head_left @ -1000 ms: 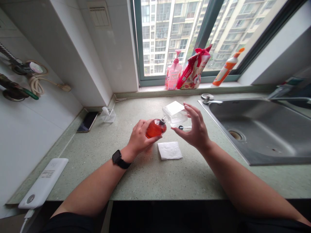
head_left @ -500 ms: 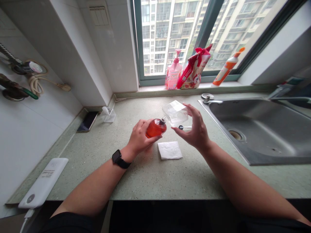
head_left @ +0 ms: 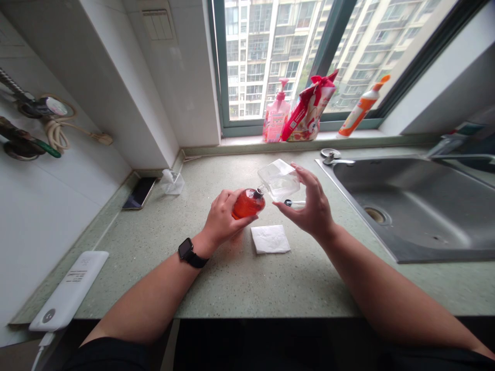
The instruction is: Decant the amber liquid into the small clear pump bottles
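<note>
A clear bottle (head_left: 280,180) tilts to the red-liquid bottle (head_left: 246,205), mouths together.

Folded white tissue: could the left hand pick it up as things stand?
Probably not while the left hand grips the red bottle; otherwise the way looks free, with the folded white tissue lying close by and nothing on top of it.

The left hand (head_left: 225,216) curls inward, the right hand (head_left: 312,202) arches wide.
</note>
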{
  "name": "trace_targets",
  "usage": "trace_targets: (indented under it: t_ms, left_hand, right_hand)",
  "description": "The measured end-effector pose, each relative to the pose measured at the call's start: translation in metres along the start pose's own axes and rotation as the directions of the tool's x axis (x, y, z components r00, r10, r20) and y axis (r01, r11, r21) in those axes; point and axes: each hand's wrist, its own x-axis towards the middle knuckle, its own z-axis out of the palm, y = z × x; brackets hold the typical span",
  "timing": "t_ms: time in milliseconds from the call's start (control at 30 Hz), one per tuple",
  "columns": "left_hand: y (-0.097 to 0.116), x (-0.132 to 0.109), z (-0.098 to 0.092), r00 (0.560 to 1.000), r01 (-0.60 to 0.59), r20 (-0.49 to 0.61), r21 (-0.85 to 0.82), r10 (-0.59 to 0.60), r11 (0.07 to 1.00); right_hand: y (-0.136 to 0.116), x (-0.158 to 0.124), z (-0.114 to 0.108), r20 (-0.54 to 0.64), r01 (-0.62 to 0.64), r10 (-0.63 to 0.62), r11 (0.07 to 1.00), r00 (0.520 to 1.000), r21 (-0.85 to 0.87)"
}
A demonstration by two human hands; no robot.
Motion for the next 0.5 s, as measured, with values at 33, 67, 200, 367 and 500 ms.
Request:
trace_targets:
  t_ms: [33,67,200,367,500]
  left_hand:
    - [0.0002,0.0001,-0.0002,1.000,0.000,0.000,0.000,0.000,1.000]
    - [0.0004,0.0002,-0.0003,1.000,-0.001,0.000,0.001,0.001,1.000]
    - [0.0000,0.0002,-0.0001,1.000,-0.001,-0.001,-0.001,0.001,1.000]
    - [-0.0005,0.0001,0.0001,1.000,0.000,-0.001,-0.010,0.000,1.000]
    - [0.0001,0.0003,-0.0007,1.000,-0.004,0.000,-0.009,0.004,1.000]
  right_hand:
    - [-0.0001,0.0002,-0.0001,0.001,0.000,0.000,1.000,1.000,0.000]
    - [-0.0002,0.0003,-0.0003,0.002,-0.001,0.001,1.000,1.000,0.000]
    - [-0.0008,0.0010,-0.0008,0.005,-0.002,0.001,1.000,1.000,0.004]
    - [-0.0010,0.0010,-0.0008,0.004,0.000,0.000,1.000,1.000,0.000]
    - [0.0000,0.0000,-0.0007,0.011,-0.009,0.009,1.000,1.000,-0.008]
